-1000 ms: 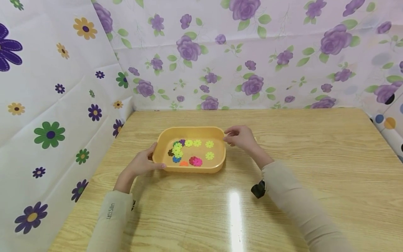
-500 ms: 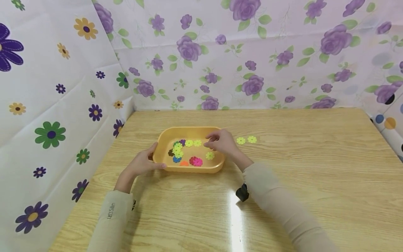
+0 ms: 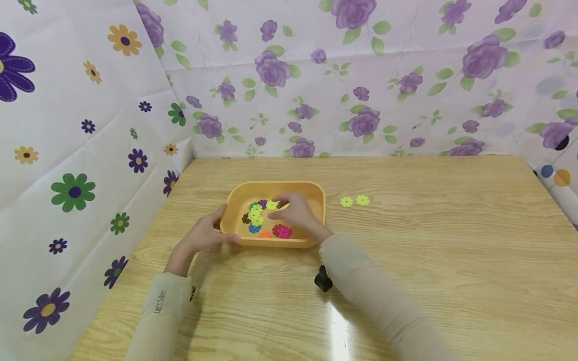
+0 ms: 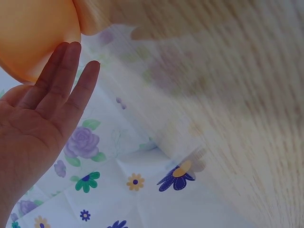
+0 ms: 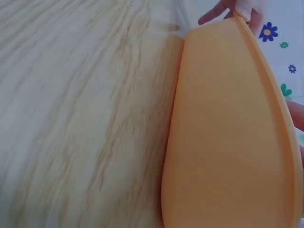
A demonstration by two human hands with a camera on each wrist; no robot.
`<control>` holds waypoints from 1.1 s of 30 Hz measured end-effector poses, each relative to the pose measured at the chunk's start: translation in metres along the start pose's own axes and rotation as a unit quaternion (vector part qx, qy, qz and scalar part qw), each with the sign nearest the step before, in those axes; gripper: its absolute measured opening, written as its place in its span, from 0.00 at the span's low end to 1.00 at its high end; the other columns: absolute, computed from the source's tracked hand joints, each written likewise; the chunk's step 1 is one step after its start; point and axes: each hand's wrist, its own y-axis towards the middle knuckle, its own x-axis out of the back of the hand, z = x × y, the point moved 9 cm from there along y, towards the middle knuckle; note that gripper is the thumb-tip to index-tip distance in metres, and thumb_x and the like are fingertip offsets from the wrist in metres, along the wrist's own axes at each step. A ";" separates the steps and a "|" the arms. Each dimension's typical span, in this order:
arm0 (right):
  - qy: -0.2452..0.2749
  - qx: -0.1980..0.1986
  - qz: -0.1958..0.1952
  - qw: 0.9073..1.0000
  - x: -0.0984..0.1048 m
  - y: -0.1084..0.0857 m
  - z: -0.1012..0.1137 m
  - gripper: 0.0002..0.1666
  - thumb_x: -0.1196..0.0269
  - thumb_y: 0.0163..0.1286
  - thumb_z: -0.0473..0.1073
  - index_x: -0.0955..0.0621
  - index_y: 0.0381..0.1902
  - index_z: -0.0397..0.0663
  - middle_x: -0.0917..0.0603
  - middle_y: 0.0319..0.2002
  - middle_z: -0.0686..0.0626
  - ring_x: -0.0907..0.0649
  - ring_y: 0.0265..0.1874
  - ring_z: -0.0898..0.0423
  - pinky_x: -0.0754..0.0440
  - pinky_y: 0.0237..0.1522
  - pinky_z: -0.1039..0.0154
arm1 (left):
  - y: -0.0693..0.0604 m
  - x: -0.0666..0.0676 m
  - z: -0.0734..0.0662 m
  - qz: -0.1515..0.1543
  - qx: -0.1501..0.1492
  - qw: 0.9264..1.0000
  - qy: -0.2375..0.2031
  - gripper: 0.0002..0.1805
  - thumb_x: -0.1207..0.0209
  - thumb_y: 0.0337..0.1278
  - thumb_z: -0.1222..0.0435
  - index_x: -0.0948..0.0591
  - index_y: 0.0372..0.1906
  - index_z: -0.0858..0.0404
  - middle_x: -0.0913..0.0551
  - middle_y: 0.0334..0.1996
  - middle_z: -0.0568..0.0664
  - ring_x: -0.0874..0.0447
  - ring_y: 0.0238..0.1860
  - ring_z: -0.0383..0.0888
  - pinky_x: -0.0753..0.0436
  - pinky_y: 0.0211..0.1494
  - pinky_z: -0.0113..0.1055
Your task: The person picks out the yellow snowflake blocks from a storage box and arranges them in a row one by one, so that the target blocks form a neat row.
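A yellow-orange plastic basin [image 3: 275, 242] stands on the table, holding several flower-shaped plastic discs: yellow [image 3: 255, 215], pink [image 3: 284, 231], blue [image 3: 255, 228], orange [image 3: 265, 234] and darker ones. My left hand [image 3: 203, 234] grips the basin's left end, thumb over the front rim and fingers along the outer side. In the left wrist view, the fingers of that hand [image 4: 42, 109] lie against the basin's wall [image 4: 38, 33]. My right hand [image 3: 294, 209] is over the inside of the basin, thumb and fingers apart, nothing visible between them. It hides some discs.
Two yellow flower discs [image 3: 354, 200] lie on the wooden table [image 3: 429, 225] to the right of the basin. Floral cloth [image 3: 316, 75] hangs behind the table, and another flowered cloth [image 3: 90, 165] borders the left side.
My right hand has moved left, from the basin's right rim to over its middle. Two yellow discs have come into sight on the table. My left hand has stayed put.
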 end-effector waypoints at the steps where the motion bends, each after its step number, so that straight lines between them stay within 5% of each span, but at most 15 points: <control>1: 0.000 0.000 0.004 1.000 -0.003 0.001 0.001 0.27 0.30 0.52 0.40 0.21 0.51 0.38 0.19 0.42 0.40 0.22 0.43 0.48 0.23 0.39 0.61 | 0.001 0.000 0.000 0.000 -0.001 1.000 0.003 0.57 0.31 0.41 0.54 0.55 0.69 0.72 0.34 0.59 0.69 0.27 0.51 0.55 0.30 0.55 0.48; 12: -0.037 -0.029 0.050 0.998 -0.028 0.021 0.006 0.39 0.29 0.51 0.46 0.29 0.61 0.45 0.28 0.59 0.46 0.33 0.60 0.47 0.33 0.57 0.54 | 0.008 0.000 -0.004 0.004 -0.010 1.000 0.001 0.56 0.31 0.42 0.57 0.54 0.69 0.71 0.31 0.57 0.67 0.26 0.50 0.54 0.29 0.54 0.48; 26: -0.109 -0.048 0.124 0.985 -0.059 0.034 -0.007 0.48 0.27 0.48 0.44 0.36 0.67 0.48 0.36 0.65 0.46 0.38 0.64 0.49 0.37 0.61 0.58 | 0.007 0.001 -0.006 0.007 -0.018 1.000 0.023 0.55 0.32 0.44 0.56 0.55 0.69 0.73 0.33 0.58 0.69 0.26 0.50 0.56 0.29 0.54 0.48; 33: -0.122 -0.036 0.120 0.985 -0.069 0.035 -0.013 0.45 0.28 0.49 0.41 0.33 0.65 0.48 0.35 0.65 0.46 0.38 0.64 0.49 0.36 0.60 0.59 | 0.002 0.000 -0.002 0.003 -0.010 1.000 0.021 0.55 0.32 0.44 0.57 0.54 0.69 0.73 0.33 0.59 0.70 0.26 0.50 0.56 0.28 0.53 0.48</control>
